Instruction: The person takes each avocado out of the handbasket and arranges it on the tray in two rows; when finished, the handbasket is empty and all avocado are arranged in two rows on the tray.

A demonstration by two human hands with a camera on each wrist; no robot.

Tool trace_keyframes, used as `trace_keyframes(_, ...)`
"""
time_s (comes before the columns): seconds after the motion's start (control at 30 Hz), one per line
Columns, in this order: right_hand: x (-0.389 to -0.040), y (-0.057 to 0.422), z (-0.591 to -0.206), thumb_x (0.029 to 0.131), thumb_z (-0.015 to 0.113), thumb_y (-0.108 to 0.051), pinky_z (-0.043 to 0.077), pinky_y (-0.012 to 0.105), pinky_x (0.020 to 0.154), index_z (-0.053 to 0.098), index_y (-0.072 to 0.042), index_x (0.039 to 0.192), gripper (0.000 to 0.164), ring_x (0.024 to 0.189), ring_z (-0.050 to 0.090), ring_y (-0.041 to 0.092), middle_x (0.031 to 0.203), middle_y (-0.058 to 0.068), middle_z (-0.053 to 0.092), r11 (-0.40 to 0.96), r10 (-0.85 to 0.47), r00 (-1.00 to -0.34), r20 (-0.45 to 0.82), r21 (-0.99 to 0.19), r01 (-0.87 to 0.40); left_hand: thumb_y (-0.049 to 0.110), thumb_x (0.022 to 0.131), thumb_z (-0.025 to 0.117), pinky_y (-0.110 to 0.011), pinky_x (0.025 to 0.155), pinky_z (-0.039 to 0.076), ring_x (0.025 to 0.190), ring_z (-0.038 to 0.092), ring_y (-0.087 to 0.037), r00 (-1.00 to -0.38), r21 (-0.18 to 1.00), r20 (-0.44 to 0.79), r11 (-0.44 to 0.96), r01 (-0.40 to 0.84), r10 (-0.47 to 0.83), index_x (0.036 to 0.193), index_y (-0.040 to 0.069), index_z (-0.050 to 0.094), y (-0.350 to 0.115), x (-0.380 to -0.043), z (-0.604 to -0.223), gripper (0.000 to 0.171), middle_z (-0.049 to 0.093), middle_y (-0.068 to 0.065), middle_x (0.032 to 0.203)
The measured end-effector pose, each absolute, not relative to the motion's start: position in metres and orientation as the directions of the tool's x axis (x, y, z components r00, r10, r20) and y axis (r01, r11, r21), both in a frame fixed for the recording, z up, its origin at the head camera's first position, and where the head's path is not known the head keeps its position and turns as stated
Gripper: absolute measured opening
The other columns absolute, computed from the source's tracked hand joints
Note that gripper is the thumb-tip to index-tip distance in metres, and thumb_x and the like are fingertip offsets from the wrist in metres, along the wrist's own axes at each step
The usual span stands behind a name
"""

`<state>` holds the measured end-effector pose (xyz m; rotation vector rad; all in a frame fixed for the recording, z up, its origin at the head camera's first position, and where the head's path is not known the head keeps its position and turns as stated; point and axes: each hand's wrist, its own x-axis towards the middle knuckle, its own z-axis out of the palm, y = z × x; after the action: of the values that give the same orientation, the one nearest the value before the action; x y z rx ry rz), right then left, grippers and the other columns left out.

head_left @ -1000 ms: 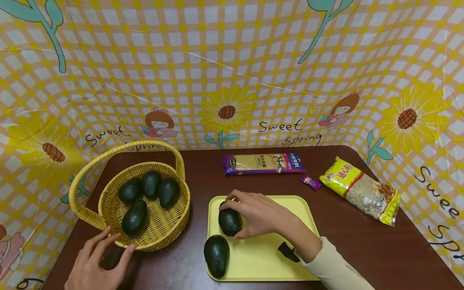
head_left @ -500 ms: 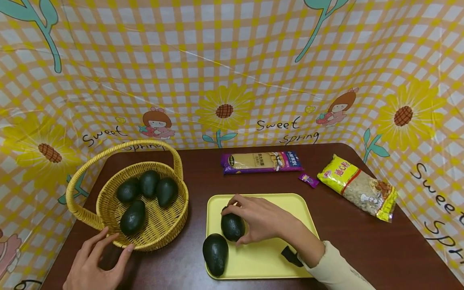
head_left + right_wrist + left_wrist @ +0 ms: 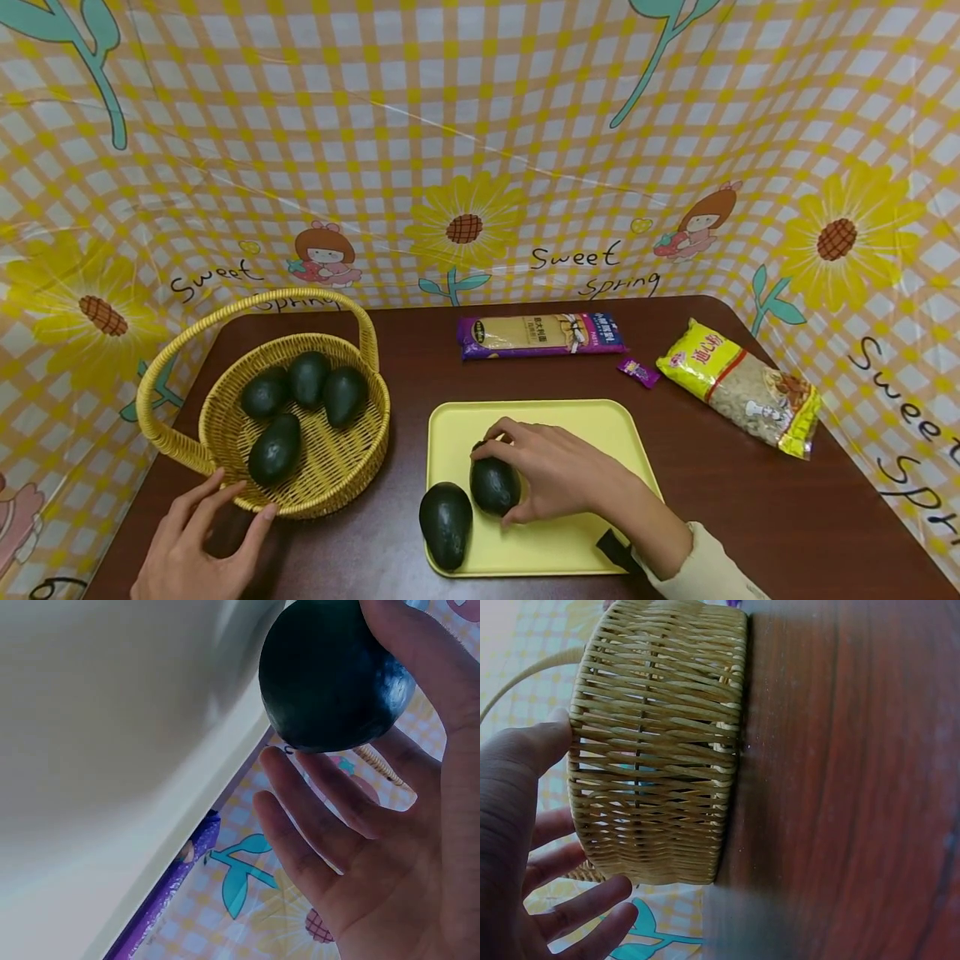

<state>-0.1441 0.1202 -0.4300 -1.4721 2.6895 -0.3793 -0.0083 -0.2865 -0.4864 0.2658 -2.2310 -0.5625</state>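
My right hand (image 3: 558, 471) grips a dark green avocado (image 3: 493, 486) between thumb and fingers, over the left half of a yellow tray (image 3: 555, 557). In the right wrist view the avocado (image 3: 330, 679) shows its rounded end, and some fingers stretch out below it. A second avocado (image 3: 447, 527) lies at the tray's front left corner. My left hand (image 3: 197, 540) rests with spread fingers at the near rim of a yellow wicker basket (image 3: 352, 487). The left wrist view has the thumb at the rim of the basket (image 3: 660, 742). Several avocados (image 3: 274, 450) lie inside it.
Behind the tray lies a purple pasta packet (image 3: 540, 335), with a small purple wrapped sweet (image 3: 639, 372) beside it. A yellow bag of macaroni (image 3: 742, 390) lies at the right. The basket's tall handle (image 3: 247, 304) arches over it. A patterned cloth hangs behind the brown table (image 3: 795, 517).
My right hand and its avocado have moved right and toward the front of the tray, away from the second avocado. The left hand stays at the basket rim.
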Motion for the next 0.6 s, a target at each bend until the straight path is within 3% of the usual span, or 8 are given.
trace_keyframes(0.1, -0.139, 0.121, -0.430, 0.075, 0.097, -0.057, 0.060, 0.037, 0.084, 0.067, -0.025, 0.139, 0.077, 0.098, 0.069, 0.017, 0.131, -0.004, 0.060, 0.514, -0.835, -0.544, 0.079, -0.238, -0.824, 0.025, 0.069, 0.101, -0.007, 0.069, 0.038, 0.082, 0.063, -0.020, -0.658, 0.471, 0.659, 0.882, -0.016, -0.364, 0.111, 0.008, 0.085, -0.287, -0.009, -0.488, 0.049, 0.076, -0.013, 0.128)
trace_keyframes(0.17, -0.136, 0.122, -0.432, 0.075, 0.097, -0.058, 0.060, 0.038, 0.085, 0.067, -0.025, 0.139, 0.078, 0.097, 0.068, 0.017, 0.130, -0.004, 0.060, 0.511, -0.837, -0.541, 0.085, -0.234, -0.827, 0.027, 0.068, 0.101, -0.007, 0.068, 0.038, 0.082, 0.064, -0.025, -0.658, 0.469, 0.658, 0.883, -0.022, -0.366, 0.111, 0.009, 0.085, -0.287, -0.009, -0.489, 0.049, 0.076, -0.012, 0.129)
trace_keyframes(0.4, -0.126, 0.124, -0.436, 0.075, 0.096, -0.060, 0.060, 0.038, 0.086, 0.067, -0.026, 0.138, 0.077, 0.096, 0.068, 0.015, 0.129, -0.005, 0.060, 0.514, -0.832, -0.546, 0.097, -0.234, -0.825, 0.026, 0.067, 0.102, -0.007, 0.069, 0.038, 0.088, 0.052, 0.004, -0.657, 0.475, 0.658, 0.880, -0.017, -0.368, 0.110, 0.010, 0.085, -0.288, -0.009, -0.489, 0.049, 0.076, -0.011, 0.128)
trace_keyframes(0.6, -0.121, 0.127, -0.438, 0.074, 0.096, -0.060, 0.060, 0.037, 0.086, 0.068, -0.025, 0.139, 0.078, 0.097, 0.069, 0.014, 0.131, -0.005, 0.060, 0.532, -0.822, -0.564, 0.079, -0.245, -0.811, 0.025, 0.069, 0.100, -0.007, 0.070, 0.037, 0.091, 0.046, 0.013, -0.658, 0.480, 0.655, 0.877, -0.018, -0.372, 0.110, 0.008, 0.085, -0.286, -0.008, -0.486, 0.047, 0.076, -0.012, 0.129)
